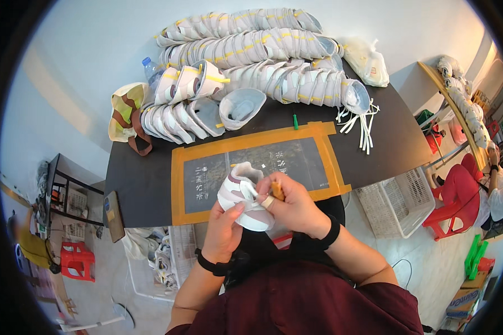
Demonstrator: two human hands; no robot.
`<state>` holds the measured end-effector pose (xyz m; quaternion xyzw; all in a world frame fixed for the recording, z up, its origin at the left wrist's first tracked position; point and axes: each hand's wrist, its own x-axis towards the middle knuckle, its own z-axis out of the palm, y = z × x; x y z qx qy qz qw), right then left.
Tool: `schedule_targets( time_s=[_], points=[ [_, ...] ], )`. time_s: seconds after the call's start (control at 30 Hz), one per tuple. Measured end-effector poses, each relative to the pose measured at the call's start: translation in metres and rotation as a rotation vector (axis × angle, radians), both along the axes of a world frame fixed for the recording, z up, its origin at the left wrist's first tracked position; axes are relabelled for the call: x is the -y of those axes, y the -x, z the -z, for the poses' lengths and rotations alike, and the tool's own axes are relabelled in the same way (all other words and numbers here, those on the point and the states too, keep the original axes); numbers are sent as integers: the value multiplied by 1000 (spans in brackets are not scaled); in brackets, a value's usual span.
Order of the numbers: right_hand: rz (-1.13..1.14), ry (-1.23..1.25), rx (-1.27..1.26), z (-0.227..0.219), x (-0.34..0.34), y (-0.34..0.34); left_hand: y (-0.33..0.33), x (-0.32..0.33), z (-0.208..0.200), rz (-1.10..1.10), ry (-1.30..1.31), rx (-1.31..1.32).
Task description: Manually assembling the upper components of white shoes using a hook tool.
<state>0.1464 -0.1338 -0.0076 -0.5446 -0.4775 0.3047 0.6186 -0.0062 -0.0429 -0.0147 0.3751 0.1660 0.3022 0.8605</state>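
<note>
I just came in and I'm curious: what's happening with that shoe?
Someone at a dark table is working on a pale shoe. The left hand holds its side. The right hand, with a partly hidden orange-brown thing in its grip, is at the shoe's front. Farther back on the table lie rows of similar shoe pieces.

At dial centre, shoe upper (241,194), with left hand (223,230) at 7 o'clock and right hand (296,204) at 3, handled tool (278,190) in the latter. Beyond, sheet (235,151) within tape border (178,184) on table (374,167). At 12, single upper (242,109) before nested rows (229,50). At 1, second tool (295,121) by the border; farther out, plastic bag (368,62). At 2, strips (366,128) beside a row's end. At 11, short stacks (170,123), bottle (149,66) behind. At 10, tote bag (120,123). On floor (371,245), crate (397,195) at 3, filled crate (185,243) at 8.
</note>
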Motion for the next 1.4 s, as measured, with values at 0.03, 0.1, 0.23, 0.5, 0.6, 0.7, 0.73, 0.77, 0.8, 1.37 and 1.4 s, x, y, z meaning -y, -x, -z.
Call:
schedule_targets(
  time_s=[0.03, 0.1, 0.23, 0.5, 0.6, 0.7, 0.73, 0.77, 0.8, 1.37, 1.4],
  points=[
    [-50, 39, -119, 0, 2, -3, 1, 0, 1, -4, 2, -4],
    [-61, 95, -257, -4, 3, -1, 3, -1, 3, -36, -2, -75],
    [-68, 116, -254, -3, 5, -1, 2, -1, -1, -29, 18, -84],
    [49, 82, -97, 4, 2, 4, 3, -4, 0, -52, -11, -139],
    [67, 55, -71, 10, -1, 6, 2, -1, -4, -59, -57, -152],
    [82, 65, -87, 13, -1, 6, -1, 0, -7, -60, -101, -167],
    [82, 67, -90, 13, -2, 6, -1, 1, -7, -60, -99, -170],
    [84, 85, -112, 12, -2, 6, -1, 1, -7, -74, -121, -181],
    [86, 103, -133, 11, -2, 6, -2, 1, -7, -88, -143, -192],
    [46, -7, 234, -11, 6, -11, -32, -25, -11, -298, -557, -249],
    [53, -6, 237, -5, 5, -9, -35, -26, -8, -259, -469, -208]
  ],
)
